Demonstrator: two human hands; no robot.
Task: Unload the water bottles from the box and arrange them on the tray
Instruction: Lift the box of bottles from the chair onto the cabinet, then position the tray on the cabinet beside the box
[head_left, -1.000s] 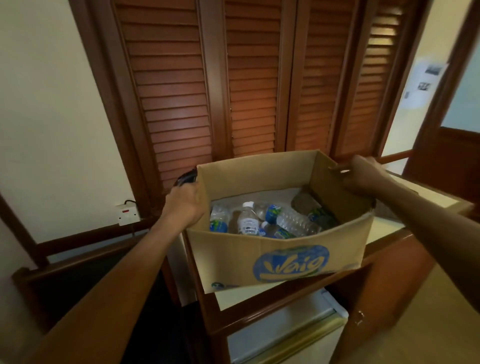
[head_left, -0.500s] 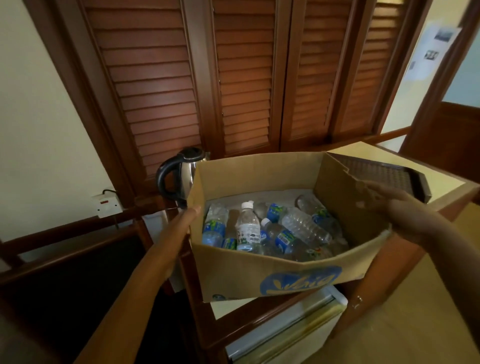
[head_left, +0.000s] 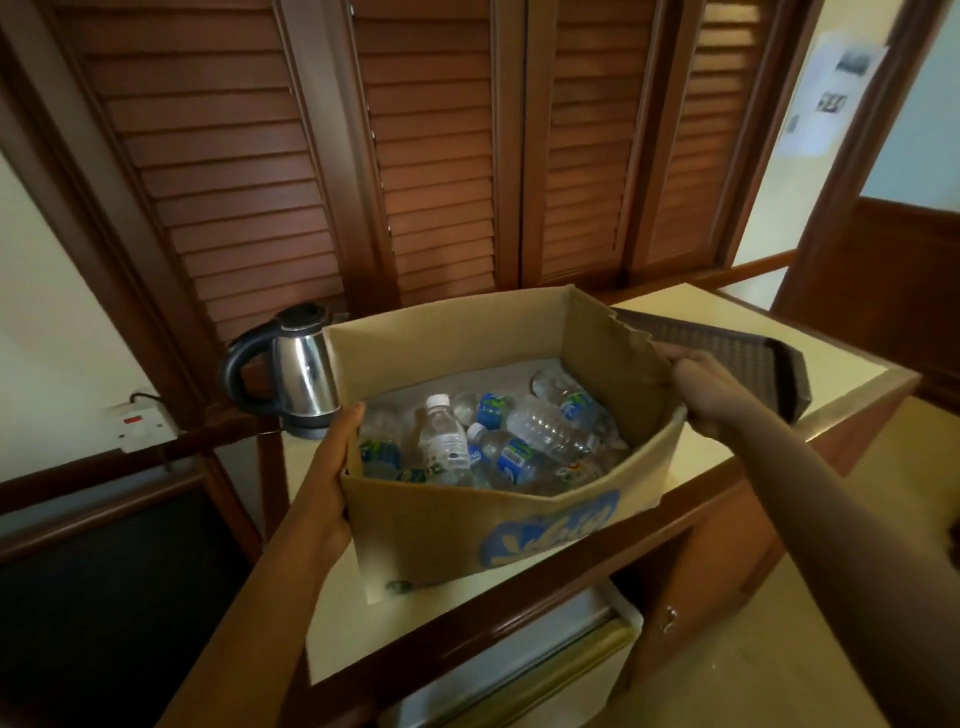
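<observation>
Counter: one box, one tray, one kettle.

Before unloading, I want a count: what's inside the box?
Water bottles, some upright, others lying piled. The box front and overlap hide some, so no exact count.

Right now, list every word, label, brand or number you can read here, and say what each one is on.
No text can be read for certain.
On the box: white script in a blue oval logo, creased and blurred; unreadable.
On the water bottles: blue and white labels, print too small.
On the paper sheets on the far wall: blurred, unreadable.
</observation>
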